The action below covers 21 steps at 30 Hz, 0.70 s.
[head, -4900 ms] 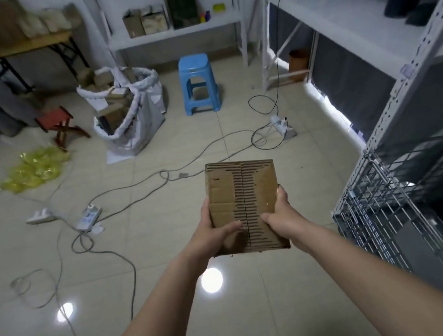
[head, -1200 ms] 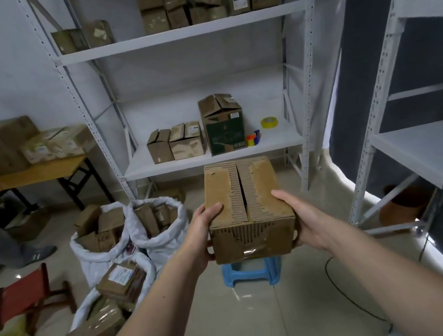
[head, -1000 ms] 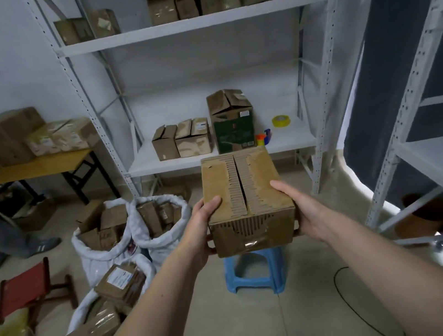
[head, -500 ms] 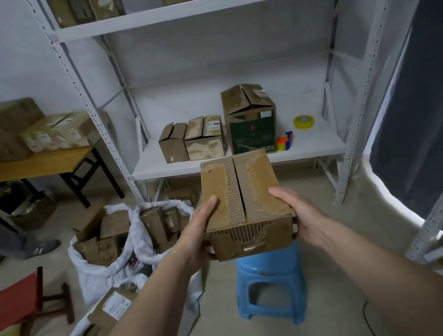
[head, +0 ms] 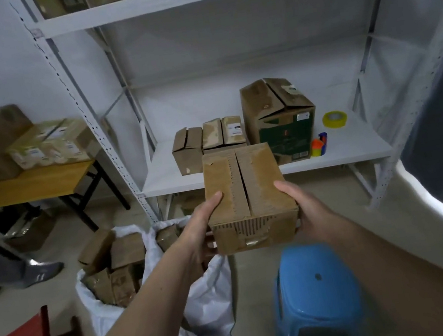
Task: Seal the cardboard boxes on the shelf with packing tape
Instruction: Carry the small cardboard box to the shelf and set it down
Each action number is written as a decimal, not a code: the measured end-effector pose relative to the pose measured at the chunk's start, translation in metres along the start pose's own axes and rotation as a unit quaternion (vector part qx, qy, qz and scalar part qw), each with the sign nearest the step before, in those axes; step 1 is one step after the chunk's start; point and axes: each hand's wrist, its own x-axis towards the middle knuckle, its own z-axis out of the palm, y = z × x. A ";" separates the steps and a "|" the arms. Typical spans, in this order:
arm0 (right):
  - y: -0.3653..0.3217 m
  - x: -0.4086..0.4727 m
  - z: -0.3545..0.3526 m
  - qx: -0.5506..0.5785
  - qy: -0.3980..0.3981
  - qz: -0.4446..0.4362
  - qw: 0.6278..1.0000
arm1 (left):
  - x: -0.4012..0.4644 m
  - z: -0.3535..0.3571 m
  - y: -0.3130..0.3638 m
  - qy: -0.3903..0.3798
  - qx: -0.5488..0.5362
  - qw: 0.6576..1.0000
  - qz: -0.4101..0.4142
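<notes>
At far left I see a wooden table carrying stacked boxes, and below it a white sack filled with cartons. My left forearm extends up and to the right from the lower left; the left hand grips the left side of the cardboard box, thumb laid flat on the top flap, fingers curled beneath. The box is held level in the air in front of the shelf, its top flaps closed with an untaped centre seam. The right hand clamps the right side likewise, thumb on top, forearm running to the lower right. A blue stool stands below. On the shelf sit three boxes and, at right, a yellow tape roll.
</notes>
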 end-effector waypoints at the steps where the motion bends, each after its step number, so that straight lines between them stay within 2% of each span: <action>1: -0.002 0.010 0.004 -0.007 0.006 -0.001 1.000 | 0.009 -0.005 0.002 -0.001 -0.004 1.000 0.002; 4: -0.011 0.042 0.015 -0.020 0.029 0.005 0.999 | 0.037 -0.021 0.014 -0.001 -0.007 1.000 0.003; 11: -0.032 0.122 0.033 -0.017 0.016 0.002 1.000 | 0.118 -0.051 0.046 -0.002 -0.008 1.000 0.010; 21: -0.100 0.245 0.008 0.014 0.062 0.010 0.998 | 0.248 -0.041 0.131 -0.027 0.016 0.999 -0.015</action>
